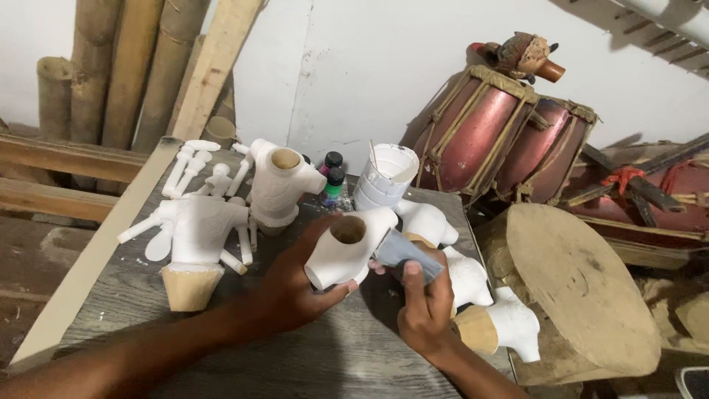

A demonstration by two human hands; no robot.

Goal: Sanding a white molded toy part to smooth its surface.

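Observation:
My left hand [292, 284] grips a white-painted wooden puppet torso [347, 247] with a hollow neck hole, held over the grey wooden table [325, 355]. Against the torso's right shoulder my right hand [427, 307] presses a folded piece of grey sandpaper [406, 255]. More white torsos lie just right of my hands [465, 277], one with a bare wood base [509, 325]. Two other white torsos stand at the table's left and back: one with arms [198, 229] and one upright [279, 185].
Loose white puppet arms [188, 166] lie at the table's far left. Small paint bottles [332, 181] and a white cup [385, 177] stand at the back. Red drums [487, 133], a round wooden block [576, 284] and bamboo poles [133, 66] surround the table.

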